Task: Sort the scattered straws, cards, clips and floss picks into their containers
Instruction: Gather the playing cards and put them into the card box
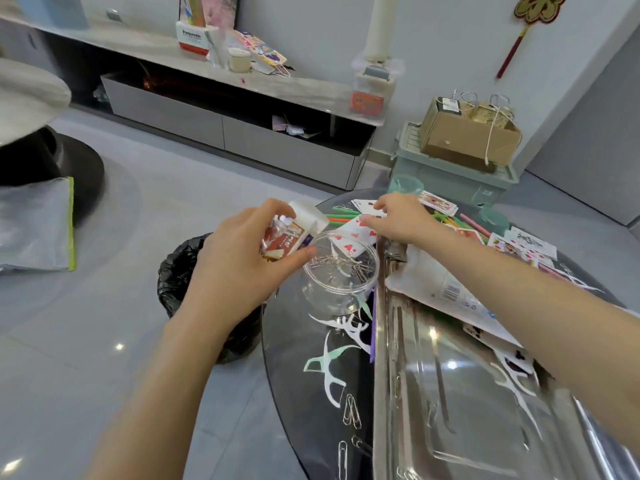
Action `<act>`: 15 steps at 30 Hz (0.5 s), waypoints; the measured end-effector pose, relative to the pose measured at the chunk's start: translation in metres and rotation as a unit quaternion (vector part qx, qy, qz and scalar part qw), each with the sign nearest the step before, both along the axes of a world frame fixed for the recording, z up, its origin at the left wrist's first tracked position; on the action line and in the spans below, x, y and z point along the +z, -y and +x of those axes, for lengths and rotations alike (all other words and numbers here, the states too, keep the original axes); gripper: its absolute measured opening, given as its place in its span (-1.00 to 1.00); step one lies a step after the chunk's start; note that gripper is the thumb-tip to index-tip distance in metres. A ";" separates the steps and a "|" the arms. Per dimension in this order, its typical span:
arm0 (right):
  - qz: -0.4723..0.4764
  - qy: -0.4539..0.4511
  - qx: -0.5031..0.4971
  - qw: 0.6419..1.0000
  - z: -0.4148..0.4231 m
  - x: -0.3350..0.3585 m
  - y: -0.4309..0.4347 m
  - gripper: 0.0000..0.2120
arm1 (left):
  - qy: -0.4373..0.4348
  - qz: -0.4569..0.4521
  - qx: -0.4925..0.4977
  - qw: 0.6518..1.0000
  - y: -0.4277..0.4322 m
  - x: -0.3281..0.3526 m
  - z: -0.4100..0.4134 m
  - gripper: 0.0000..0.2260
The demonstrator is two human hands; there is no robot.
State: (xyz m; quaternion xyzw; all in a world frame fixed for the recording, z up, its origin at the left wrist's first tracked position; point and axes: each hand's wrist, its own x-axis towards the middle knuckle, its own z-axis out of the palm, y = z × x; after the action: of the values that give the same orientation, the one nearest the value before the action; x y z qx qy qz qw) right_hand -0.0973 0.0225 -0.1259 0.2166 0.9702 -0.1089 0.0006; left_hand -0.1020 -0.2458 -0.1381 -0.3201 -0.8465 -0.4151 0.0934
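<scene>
My left hand (239,261) grips a clear card box (294,233) with a red printed pack inside, held over the table's left edge. Just right of it stands a clear round jar (341,271) with several paper clips in its bottom. My right hand (398,218) reaches across to the far side and pinches a hearts playing card (356,233). Green and orange straws (341,216) lie beyond it. White and green floss picks (332,355) and loose paper clips (351,410) lie on the dark glass table (294,341) in front.
A shiny metal tray (450,393) fills the table's right part, with a white packet (450,289) on it. More cards (519,244) and two green cups (405,185) sit at the back. A black bin bag (180,271) stands on the floor at the left.
</scene>
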 end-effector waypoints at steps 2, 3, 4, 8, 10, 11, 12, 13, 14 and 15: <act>0.065 -0.007 -0.013 0.998 -0.015 -0.010 -0.007 -0.55 | -0.008 -0.013 0.016 1.000 -0.003 -0.006 -0.009 -0.61; 0.094 -0.013 -0.019 0.995 -0.022 -0.014 -0.010 -0.58 | -0.011 -0.022 0.022 0.999 -0.005 -0.009 -0.015 -0.58; 0.122 -0.019 -0.023 0.992 -0.025 -0.016 -0.011 -0.59 | -0.013 -0.033 0.026 0.999 -0.004 -0.011 -0.017 -0.55; 0.222 0.004 -0.019 0.975 -0.039 -0.024 -0.014 -0.51 | -0.004 -0.042 0.031 0.999 -0.004 -0.016 -0.032 -0.44; 0.241 0.017 -0.011 0.970 -0.044 -0.026 -0.014 -0.53 | 0.000 -0.029 0.027 0.999 -0.007 -0.017 -0.037 -0.43; 0.240 0.016 -0.011 0.971 -0.045 -0.026 -0.014 -0.56 | 0.002 -0.024 0.025 0.999 -0.008 -0.018 -0.038 -0.43; 0.235 0.015 -0.015 0.972 -0.047 -0.026 -0.015 -0.58 | 0.005 -0.020 0.021 1.000 -0.009 -0.018 -0.040 -0.43; 0.231 0.017 -0.018 0.973 -0.049 -0.025 -0.015 -0.60 | 0.006 -0.017 0.018 1.000 -0.010 -0.019 -0.041 -0.43; 0.225 0.022 -0.022 0.974 -0.050 -0.024 -0.015 -0.62 | 0.007 -0.016 0.015 1.000 -0.010 -0.020 -0.042 -0.44; 0.215 0.031 -0.028 0.976 -0.052 -0.022 -0.016 -0.63 | 0.009 -0.014 0.011 1.000 -0.011 -0.020 -0.042 -0.43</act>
State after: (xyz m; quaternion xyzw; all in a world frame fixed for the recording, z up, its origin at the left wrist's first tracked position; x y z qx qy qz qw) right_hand -0.1496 0.0383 -0.1479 0.2423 0.9639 0.1090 -0.0187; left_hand -0.1442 -0.2352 -0.1582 -0.3081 -0.8567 -0.4046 0.0864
